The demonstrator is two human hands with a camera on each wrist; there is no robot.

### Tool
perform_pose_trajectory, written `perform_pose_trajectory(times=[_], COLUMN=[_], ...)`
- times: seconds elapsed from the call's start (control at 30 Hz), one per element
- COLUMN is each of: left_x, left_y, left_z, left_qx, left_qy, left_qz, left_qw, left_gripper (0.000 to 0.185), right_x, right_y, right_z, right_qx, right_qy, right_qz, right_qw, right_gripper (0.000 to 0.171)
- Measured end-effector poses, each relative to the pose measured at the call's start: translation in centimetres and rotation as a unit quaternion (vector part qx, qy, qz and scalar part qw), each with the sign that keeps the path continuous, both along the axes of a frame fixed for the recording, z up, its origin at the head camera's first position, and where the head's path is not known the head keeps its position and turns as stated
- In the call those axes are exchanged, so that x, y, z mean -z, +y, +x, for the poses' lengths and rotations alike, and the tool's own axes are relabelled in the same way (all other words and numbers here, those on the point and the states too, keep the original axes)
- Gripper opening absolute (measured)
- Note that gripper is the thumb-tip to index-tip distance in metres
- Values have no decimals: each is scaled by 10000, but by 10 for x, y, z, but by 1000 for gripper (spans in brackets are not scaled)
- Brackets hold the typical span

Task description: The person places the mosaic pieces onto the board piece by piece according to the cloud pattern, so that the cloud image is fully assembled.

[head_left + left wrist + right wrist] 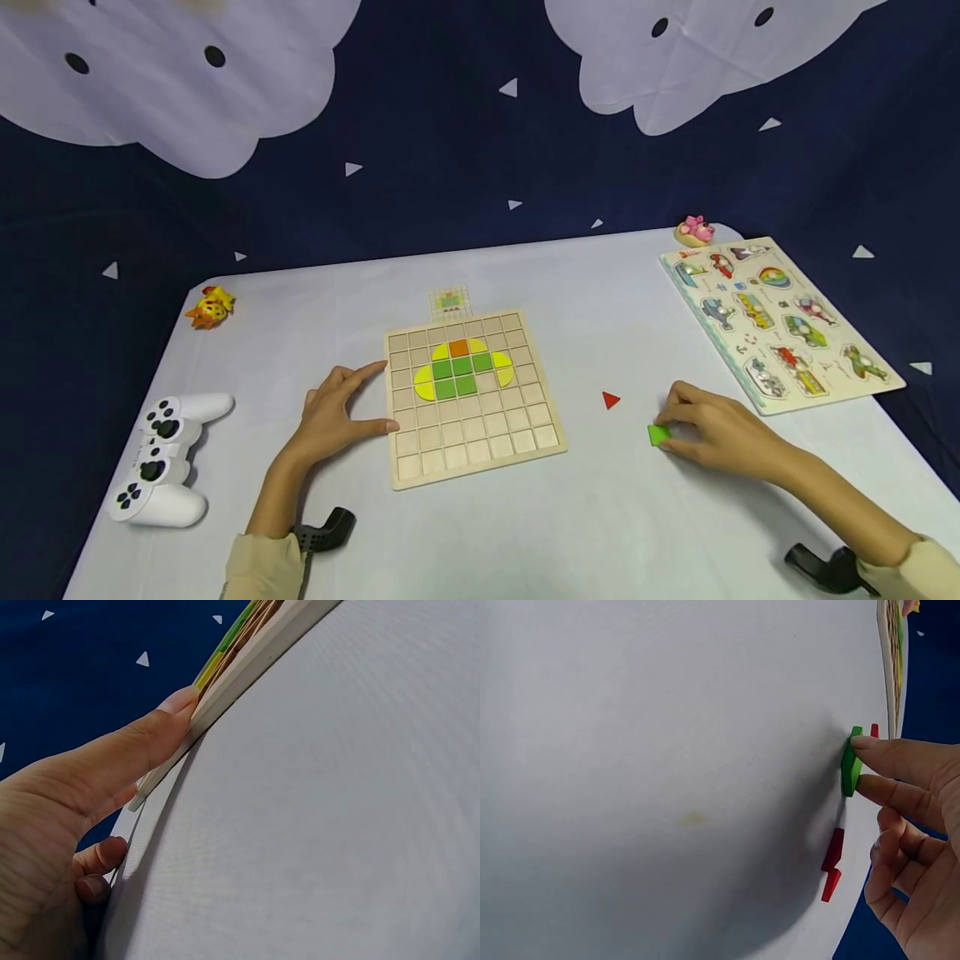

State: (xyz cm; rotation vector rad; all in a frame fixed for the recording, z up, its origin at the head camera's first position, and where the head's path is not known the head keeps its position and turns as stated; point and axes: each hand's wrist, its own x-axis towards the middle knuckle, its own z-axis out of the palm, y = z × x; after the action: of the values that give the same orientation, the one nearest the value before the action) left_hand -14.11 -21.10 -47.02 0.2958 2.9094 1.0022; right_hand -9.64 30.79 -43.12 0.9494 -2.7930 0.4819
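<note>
A wooden grid board (480, 433) lies mid-table, with green, yellow and orange tiles (461, 371) set in its upper rows. My left hand (375, 396) rests beside the board, index finger and thumb spread straight against its left edge (247, 660). The other fingers (101, 862) curl under. My right hand (675, 432) lies to the board's right and pinches a small green tile (659, 434) between its fingertips (877, 746), on the table. In the right wrist view the green tile (850, 761) stands on edge, with three red pieces (832, 851) by the hand.
A red triangle (611, 401) lies between the board and the right hand. A white game controller (165, 458) sits front left. A vehicle peg puzzle (780, 321) lies far right, with a pink toy (694, 229) behind it. An orange toy (212, 307) sits back left, a pattern card (450, 302) behind the board.
</note>
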Motion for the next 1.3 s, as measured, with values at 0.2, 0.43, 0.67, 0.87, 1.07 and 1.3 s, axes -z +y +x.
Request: perform_pose_trajectory(times=[0.2,0.43,0.67,0.87,1.07,1.3], left_x=[1,1,0,0,-1,-1], left_y=[-1,0,1,1,1,1], left_z=[0,-1,-1,-1,-1,-1], left_qx=[-21,2,-24,-33,-25,-41], left_qy=[-22,-66,-118,-109,-89,-77], left_qz=[-43,18,68,106,98,78], left_qw=[10000,10000,9999,9999,9999,9999], left_gripper=[96,96,96,95,96,96], right_x=[5,6,1,-2,-9,-12], right_y=[-1,-16,-46,-75,-102,-130], right_z=[-4,-13,-29,-45,-59,-75], right_qx=[-321,-646,-951,-1177,-1162,-1290], right_qy=[140,41,-76,-183,-337,-339], right_qz=[-160,-282,-420,-420,-219,-217], right_qw=[9993,9975,9946,9920,9924,9908], right_gripper=[24,23,20,17,17,17])
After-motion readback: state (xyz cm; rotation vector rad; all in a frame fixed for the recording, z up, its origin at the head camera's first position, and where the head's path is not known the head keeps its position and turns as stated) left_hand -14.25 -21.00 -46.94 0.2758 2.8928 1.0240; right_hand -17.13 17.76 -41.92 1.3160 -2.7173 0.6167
